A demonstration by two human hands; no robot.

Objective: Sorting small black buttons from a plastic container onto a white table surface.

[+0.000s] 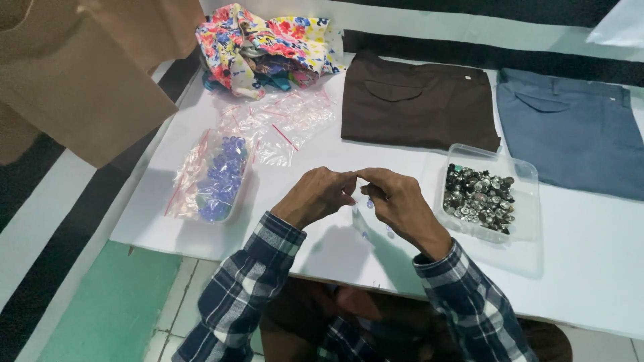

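My left hand (315,196) and my right hand (401,201) meet fingertip to fingertip above the white table (590,268), pinching a small clear plastic bag (365,213) between them. The bag hangs down below my fingers, with a small blue button (369,202) showing in it. A clear tray of blue buttons (218,177) in a plastic bag lies left of my left hand. Right of my right hand sits a clear plastic box of metal buttons (479,194).
Several empty small zip bags (285,124) lie behind my hands. A brown garment (416,100) and a blue-grey garment (577,131) lie flat at the back right. A floral cloth bundle (268,43) sits at the back. Tan fabric (80,74) hangs at the upper left.
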